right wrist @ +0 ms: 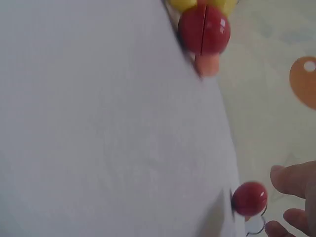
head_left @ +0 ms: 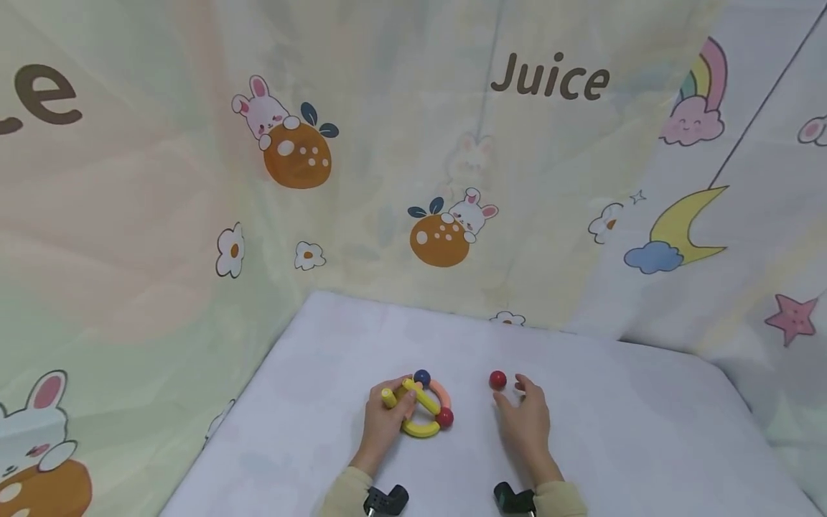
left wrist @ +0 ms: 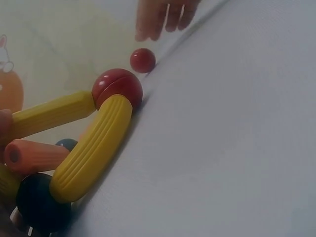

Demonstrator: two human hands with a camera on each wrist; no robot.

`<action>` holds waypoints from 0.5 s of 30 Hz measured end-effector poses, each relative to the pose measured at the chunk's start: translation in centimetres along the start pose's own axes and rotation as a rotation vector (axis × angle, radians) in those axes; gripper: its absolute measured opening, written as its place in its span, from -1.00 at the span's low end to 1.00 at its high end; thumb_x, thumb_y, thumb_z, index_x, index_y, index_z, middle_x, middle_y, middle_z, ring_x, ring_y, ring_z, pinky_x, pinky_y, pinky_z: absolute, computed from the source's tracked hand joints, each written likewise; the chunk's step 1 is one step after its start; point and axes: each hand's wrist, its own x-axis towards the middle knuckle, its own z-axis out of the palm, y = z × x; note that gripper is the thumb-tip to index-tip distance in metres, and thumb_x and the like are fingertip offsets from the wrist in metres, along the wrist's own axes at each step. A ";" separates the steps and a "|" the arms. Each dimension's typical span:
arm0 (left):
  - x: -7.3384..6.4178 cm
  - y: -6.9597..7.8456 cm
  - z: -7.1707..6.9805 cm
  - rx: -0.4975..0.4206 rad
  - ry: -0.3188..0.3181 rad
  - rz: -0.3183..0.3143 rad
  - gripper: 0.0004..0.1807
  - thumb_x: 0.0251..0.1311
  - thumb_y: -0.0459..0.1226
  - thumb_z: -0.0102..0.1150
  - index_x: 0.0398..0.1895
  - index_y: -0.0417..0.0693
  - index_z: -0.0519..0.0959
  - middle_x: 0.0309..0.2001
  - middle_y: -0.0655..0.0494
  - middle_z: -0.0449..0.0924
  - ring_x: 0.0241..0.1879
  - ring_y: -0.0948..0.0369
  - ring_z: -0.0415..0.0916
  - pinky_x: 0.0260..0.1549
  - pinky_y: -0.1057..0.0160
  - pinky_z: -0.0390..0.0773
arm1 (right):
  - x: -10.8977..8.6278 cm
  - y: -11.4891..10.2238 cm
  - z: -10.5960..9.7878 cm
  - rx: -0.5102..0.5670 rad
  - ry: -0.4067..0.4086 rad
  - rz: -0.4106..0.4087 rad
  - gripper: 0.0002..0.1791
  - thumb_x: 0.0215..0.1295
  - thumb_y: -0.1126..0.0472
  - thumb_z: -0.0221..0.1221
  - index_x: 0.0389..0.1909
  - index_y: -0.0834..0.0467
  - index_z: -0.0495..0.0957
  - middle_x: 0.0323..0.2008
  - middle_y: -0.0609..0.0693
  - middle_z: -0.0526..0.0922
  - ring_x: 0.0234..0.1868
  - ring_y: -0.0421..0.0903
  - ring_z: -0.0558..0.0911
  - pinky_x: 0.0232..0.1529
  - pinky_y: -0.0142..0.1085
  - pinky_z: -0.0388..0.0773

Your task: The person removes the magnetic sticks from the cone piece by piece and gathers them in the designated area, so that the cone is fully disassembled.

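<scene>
My left hand (head_left: 382,424) holds a toy built of rods and balls, with the thumb on a straight yellow rod (head_left: 426,399). The toy has a curved yellow rod (head_left: 421,431), a curved orange rod (head_left: 442,393), a blue ball (head_left: 422,377) and a red ball (head_left: 444,417). A dark ball (left wrist: 43,202) shows low in the left wrist view, by an orange rod end (left wrist: 37,157). To the right lies a loose red ball (head_left: 497,380). Beside it my right hand (head_left: 526,424) has thumb and fingers spread; the left wrist view shows a gap between them and the ball.
Both hands are over a white-covered table (head_left: 633,431). A printed cloth backdrop (head_left: 375,143) with rabbits, oranges and the word Juice rises behind its far edge. Black wrist devices (head_left: 386,500) sit at both sleeves.
</scene>
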 end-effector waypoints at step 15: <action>0.0 0.1 -0.1 -0.025 -0.117 0.033 -0.59 0.21 -0.07 0.30 0.11 0.04 0.62 0.17 0.10 0.36 0.25 0.09 0.16 0.18 0.09 0.38 | -5.6 -6.7 4.8 0.032 -0.181 -0.361 -0.57 0.14 0.24 0.37 0.07 0.04 0.60 -0.22 -0.18 0.58 -0.41 -0.24 0.43 -0.41 -0.47 0.46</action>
